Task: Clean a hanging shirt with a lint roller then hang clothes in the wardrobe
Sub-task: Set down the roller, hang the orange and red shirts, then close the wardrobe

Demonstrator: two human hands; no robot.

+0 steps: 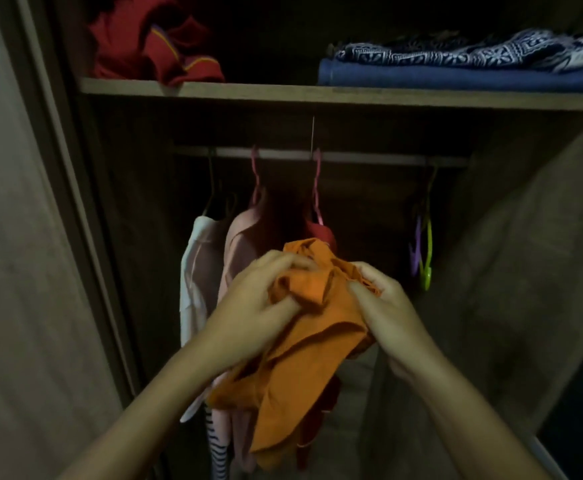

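Observation:
I hold a crumpled orange garment (303,358) in front of the open wardrobe, below the hanging rail (369,156). My left hand (258,303) grips its bunched upper left part, fingers curled into the cloth. My right hand (387,303) pinches the fabric at the upper right. The rest of the garment hangs down between my forearms. Behind it a white shirt (194,271), a pale pink garment (241,244) and a red one (317,230) hang from the rail on hangers. No lint roller is in view.
Empty purple and green hangers (423,251) hang at the rail's right end. The shelf (283,93) above carries a red garment (155,39) at left and folded blue and patterned clothes (456,64) at right. Wardrobe walls close in on both sides.

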